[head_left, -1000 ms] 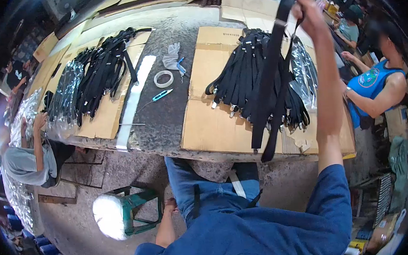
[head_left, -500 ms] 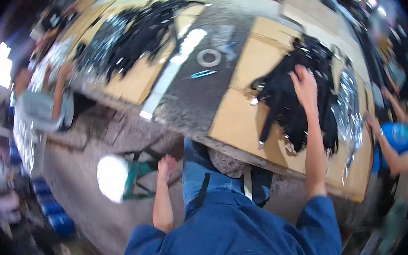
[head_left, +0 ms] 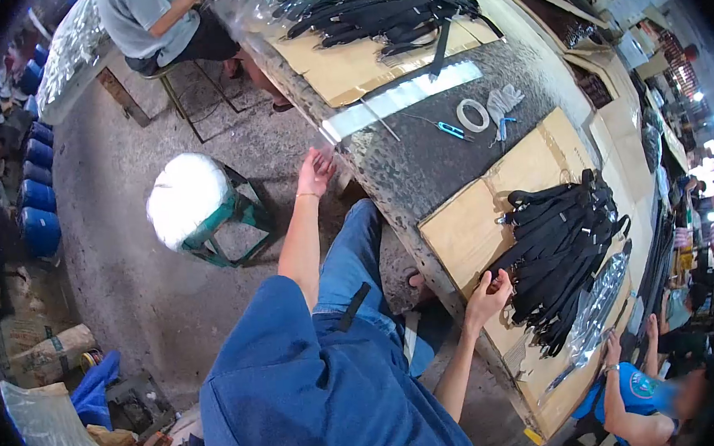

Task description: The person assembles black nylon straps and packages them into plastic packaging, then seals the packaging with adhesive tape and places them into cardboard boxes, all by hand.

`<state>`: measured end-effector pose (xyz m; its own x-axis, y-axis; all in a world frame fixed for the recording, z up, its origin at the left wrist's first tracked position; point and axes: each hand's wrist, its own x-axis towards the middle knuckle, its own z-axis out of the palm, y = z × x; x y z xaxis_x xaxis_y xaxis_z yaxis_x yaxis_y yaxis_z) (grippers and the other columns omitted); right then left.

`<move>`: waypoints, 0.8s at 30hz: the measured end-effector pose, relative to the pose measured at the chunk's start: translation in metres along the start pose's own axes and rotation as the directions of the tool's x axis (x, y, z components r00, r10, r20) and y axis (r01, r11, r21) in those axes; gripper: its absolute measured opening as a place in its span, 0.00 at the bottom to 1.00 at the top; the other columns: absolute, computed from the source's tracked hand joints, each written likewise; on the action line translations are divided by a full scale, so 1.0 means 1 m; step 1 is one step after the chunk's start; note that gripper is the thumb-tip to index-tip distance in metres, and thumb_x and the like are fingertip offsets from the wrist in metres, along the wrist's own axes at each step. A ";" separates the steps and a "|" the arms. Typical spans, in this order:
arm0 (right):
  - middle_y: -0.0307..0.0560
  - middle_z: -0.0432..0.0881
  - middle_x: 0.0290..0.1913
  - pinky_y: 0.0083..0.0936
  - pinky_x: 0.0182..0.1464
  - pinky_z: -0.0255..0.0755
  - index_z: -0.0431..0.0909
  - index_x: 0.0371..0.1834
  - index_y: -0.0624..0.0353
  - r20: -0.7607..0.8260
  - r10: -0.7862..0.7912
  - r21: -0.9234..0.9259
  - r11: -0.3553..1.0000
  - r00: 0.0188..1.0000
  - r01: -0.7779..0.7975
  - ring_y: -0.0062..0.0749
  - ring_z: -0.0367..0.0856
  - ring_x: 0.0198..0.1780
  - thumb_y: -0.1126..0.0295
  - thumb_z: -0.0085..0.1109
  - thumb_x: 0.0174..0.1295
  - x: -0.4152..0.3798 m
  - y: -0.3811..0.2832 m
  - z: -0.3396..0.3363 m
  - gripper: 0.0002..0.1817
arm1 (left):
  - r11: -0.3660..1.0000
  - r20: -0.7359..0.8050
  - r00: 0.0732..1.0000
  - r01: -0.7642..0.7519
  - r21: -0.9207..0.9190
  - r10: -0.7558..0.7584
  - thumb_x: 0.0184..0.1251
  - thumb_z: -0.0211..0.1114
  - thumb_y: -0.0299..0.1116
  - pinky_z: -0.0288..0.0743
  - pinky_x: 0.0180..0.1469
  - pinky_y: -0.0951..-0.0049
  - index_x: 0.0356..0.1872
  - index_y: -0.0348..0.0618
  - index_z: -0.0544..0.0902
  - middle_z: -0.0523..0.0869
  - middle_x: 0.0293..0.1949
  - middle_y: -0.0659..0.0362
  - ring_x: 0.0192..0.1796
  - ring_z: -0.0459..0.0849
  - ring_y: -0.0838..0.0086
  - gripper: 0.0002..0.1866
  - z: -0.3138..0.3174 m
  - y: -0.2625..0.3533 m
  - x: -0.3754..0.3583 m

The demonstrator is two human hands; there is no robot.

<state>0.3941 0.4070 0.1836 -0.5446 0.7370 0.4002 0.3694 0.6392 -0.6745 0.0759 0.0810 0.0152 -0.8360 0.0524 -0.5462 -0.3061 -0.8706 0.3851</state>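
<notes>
My right hand (head_left: 489, 298) is at the near side of a heap of black straps (head_left: 556, 249) with small metal fittings. Its thumb and fingers are curled but apart, close to the end of one strap. The heap lies on a flat sheet of cardboard (head_left: 466, 223). My left hand (head_left: 316, 174) hangs at the table's edge, fingers loosely bent and apart, nothing visible in them. Just beyond it is the end of a long pale strip (head_left: 402, 100) lying across the table.
A blue thread snipper (head_left: 454, 130), a roll of tape (head_left: 473, 115) and a second strap pile (head_left: 383, 15) are on the table (head_left: 387, 174). A white-topped stool (head_left: 189, 201) stands left. One person (head_left: 140, 22) sits at upper left; another (head_left: 639, 394) works at lower right.
The view has swung left, so the table appears rotated. My right hand has moved from over the strap heap to its near side; my left hand has come forward to the table's edge.
</notes>
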 end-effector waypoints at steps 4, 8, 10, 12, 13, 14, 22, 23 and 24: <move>0.45 0.73 0.39 0.25 0.40 0.70 0.75 0.48 0.64 -0.016 -0.022 -0.029 0.999 1.000 0.022 0.31 0.73 0.38 0.69 0.61 0.62 -0.002 0.004 0.003 0.14 | 0.970 -0.025 0.978 -0.210 -0.122 0.209 0.59 0.67 0.22 0.79 0.49 0.61 0.46 0.43 0.70 0.83 0.37 0.58 0.40 0.84 0.68 0.17 -0.020 -0.012 0.001; 0.44 0.72 0.38 0.26 0.39 0.70 0.75 0.48 0.64 -0.015 -0.018 -0.023 1.000 1.000 0.017 0.31 0.73 0.38 0.69 0.61 0.62 -0.003 -0.006 0.001 0.14 | 0.949 -0.134 0.948 -0.301 -0.092 0.287 0.57 0.68 0.21 0.80 0.49 0.61 0.45 0.41 0.71 0.83 0.37 0.55 0.40 0.84 0.68 0.17 -0.017 -0.001 -0.021; 0.44 0.72 0.38 0.26 0.39 0.70 0.75 0.48 0.64 -0.023 -0.024 -0.013 1.000 0.999 0.024 0.31 0.73 0.38 0.69 0.60 0.62 -0.004 -0.004 0.002 0.14 | 0.954 -0.115 0.950 -0.296 -0.051 0.289 0.57 0.68 0.21 0.80 0.49 0.60 0.42 0.40 0.73 0.83 0.36 0.56 0.39 0.84 0.69 0.15 -0.014 0.008 -0.029; 0.45 0.72 0.38 0.26 0.39 0.70 0.75 0.49 0.64 -0.036 -0.030 -0.009 1.000 0.999 0.029 0.31 0.73 0.38 0.69 0.60 0.62 -0.004 -0.001 0.003 0.14 | 0.957 -0.125 0.950 -0.289 0.001 0.287 0.60 0.68 0.28 0.81 0.41 0.65 0.34 0.42 0.78 0.82 0.33 0.62 0.33 0.81 0.74 0.07 -0.010 0.012 -0.038; 0.45 0.72 0.38 0.26 0.39 0.70 0.75 0.49 0.64 -0.038 -0.029 -0.005 1.000 0.999 0.029 0.31 0.73 0.38 0.69 0.60 0.62 -0.005 -0.002 0.003 0.14 | 0.956 -0.123 0.949 -0.292 0.002 0.290 0.60 0.68 0.28 0.81 0.41 0.65 0.34 0.42 0.78 0.82 0.33 0.62 0.33 0.81 0.74 0.07 -0.009 0.015 -0.038; 0.45 0.72 0.38 0.26 0.38 0.70 0.75 0.48 0.65 -0.039 -0.047 -0.005 0.999 0.998 0.047 0.31 0.73 0.38 0.69 0.60 0.62 -0.005 -0.002 0.002 0.14 | 0.955 -0.192 0.941 -0.252 0.156 0.279 0.62 0.67 0.28 0.80 0.40 0.66 0.36 0.41 0.78 0.82 0.36 0.60 0.34 0.81 0.73 0.07 -0.009 0.017 -0.038; 0.48 0.74 0.39 0.28 0.38 0.71 0.75 0.48 0.66 -0.039 -0.063 0.026 0.998 0.997 0.064 0.34 0.75 0.39 0.69 0.60 0.62 -0.005 0.004 0.000 0.14 | 0.824 -0.152 0.823 -0.498 0.270 0.547 0.63 0.67 0.34 0.72 0.28 0.76 0.36 0.40 0.83 0.83 0.29 0.63 0.29 0.78 0.79 0.08 -0.011 0.030 -0.039; 0.48 0.74 0.39 0.28 0.38 0.72 0.75 0.47 0.66 -0.044 -0.064 0.029 0.997 0.997 0.066 0.34 0.75 0.39 0.69 0.60 0.62 -0.005 0.003 0.000 0.14 | 0.822 -0.150 0.823 -0.499 0.274 0.549 0.63 0.67 0.34 0.72 0.28 0.76 0.36 0.40 0.83 0.83 0.29 0.63 0.29 0.78 0.79 0.08 -0.002 0.039 -0.049; 0.48 0.74 0.39 0.28 0.38 0.72 0.75 0.47 0.66 -0.049 -0.067 0.034 0.997 0.997 0.069 0.35 0.76 0.39 0.69 0.60 0.62 -0.005 0.003 0.000 0.14 | 0.824 -0.135 0.825 -0.508 0.252 0.549 0.62 0.68 0.32 0.73 0.28 0.76 0.35 0.38 0.83 0.83 0.28 0.62 0.29 0.79 0.78 0.08 0.007 0.051 -0.057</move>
<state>0.3982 0.4055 0.1794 -0.5308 0.7025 0.4741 0.3053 0.6804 -0.6662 0.1052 0.0366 0.0713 -0.7963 -0.5009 -0.3390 0.0574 -0.6206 0.7821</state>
